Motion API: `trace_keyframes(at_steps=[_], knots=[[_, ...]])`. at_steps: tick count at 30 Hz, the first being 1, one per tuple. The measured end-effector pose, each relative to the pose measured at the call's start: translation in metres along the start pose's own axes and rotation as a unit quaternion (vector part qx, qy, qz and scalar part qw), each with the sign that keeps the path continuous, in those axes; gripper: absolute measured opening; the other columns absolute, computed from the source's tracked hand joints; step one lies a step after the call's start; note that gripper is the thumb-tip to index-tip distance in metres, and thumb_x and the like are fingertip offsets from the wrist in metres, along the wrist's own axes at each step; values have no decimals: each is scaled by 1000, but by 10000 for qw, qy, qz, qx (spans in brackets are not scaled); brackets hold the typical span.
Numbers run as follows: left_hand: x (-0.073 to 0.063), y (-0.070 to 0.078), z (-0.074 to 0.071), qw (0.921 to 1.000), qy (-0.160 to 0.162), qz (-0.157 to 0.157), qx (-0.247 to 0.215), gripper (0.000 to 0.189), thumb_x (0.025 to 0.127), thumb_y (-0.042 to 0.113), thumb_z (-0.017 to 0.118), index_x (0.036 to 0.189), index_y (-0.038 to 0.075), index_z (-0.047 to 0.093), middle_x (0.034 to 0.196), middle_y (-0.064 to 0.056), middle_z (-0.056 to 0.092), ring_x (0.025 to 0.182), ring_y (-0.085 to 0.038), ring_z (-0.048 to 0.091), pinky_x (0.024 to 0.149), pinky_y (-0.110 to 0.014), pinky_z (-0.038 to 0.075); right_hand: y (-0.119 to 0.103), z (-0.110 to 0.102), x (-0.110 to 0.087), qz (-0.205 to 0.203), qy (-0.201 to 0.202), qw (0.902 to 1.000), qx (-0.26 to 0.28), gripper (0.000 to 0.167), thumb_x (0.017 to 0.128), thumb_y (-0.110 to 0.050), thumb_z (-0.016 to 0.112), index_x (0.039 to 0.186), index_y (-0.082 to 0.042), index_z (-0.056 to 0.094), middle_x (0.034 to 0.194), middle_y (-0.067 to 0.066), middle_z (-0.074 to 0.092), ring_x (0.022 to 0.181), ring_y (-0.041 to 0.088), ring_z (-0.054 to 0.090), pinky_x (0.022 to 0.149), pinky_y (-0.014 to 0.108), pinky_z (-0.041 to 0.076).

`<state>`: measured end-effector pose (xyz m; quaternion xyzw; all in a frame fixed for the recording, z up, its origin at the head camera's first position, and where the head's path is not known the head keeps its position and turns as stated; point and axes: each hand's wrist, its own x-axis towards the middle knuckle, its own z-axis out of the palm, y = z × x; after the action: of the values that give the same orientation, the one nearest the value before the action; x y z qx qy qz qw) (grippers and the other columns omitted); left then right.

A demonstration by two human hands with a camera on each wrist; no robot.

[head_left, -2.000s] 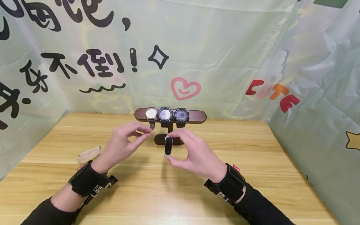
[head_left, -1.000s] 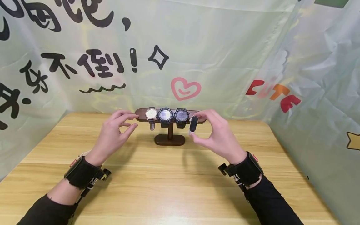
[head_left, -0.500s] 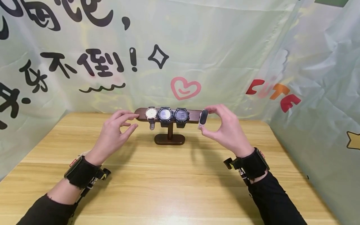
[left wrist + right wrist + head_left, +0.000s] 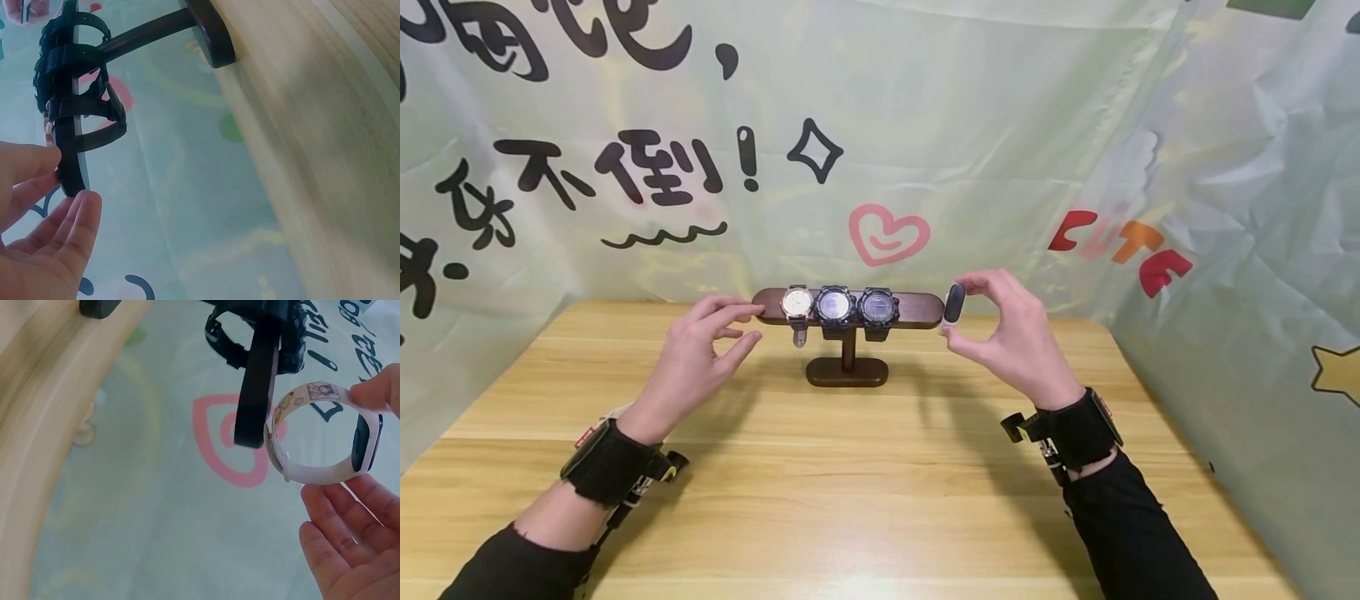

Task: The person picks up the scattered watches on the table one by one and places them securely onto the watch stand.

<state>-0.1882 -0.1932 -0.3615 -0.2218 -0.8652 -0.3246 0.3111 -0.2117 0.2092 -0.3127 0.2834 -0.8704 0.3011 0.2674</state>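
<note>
My right hand (image 4: 1018, 333) pinches a white fitness band (image 4: 953, 304) with a dark oval screen, thumb below and finger above. In the right wrist view, the band (image 4: 315, 472) is a closed loop with small printed pictures, right beside the end of the dark wooden bar (image 4: 254, 419). Fingertips of my left hand (image 4: 700, 354) touch the left end of the brown watch stand (image 4: 919, 308). Across its bar sit a round light-dial watch (image 4: 797, 303) and two chunky black watches, one left (image 4: 834, 307), one right (image 4: 878, 308).
The stand's oval base (image 4: 847, 372) rests near the back of the wooden table (image 4: 850, 483). Behind it hangs a pale printed cloth (image 4: 1000, 142), with another cloth side (image 4: 1262, 275) along the right. A whitish thing lies mostly hidden behind my left wrist.
My right hand has carried the fitness band rightward and up, from before the stand to its bar's right end. My left hand has moved to the bar's left end and stays there.
</note>
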Motion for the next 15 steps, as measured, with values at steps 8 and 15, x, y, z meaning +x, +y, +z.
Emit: trace_keyframes(at_steps=[8, 15], knots=[[-1, -2, 0, 10000, -34, 47, 78, 36, 91, -2, 82, 126, 1, 76, 121, -18, 70, 94, -34, 78, 80, -41, 67, 11, 3, 1, 111, -154, 9998, -56, 50, 85, -18, 88, 130, -9, 68, 124, 9, 69, 118, 27, 65, 108, 49, 53], [0, -2, 0, 10000, -52, 70, 8, 35, 92, -2, 82, 126, 0, 76, 121, -17, 70, 94, -32, 78, 80, -38, 67, 19, 12, 4, 310, -512, 9982, 11, 53, 87, -20, 88, 134, -9, 66, 129, 10, 69, 124, 30, 64, 111, 52, 52]])
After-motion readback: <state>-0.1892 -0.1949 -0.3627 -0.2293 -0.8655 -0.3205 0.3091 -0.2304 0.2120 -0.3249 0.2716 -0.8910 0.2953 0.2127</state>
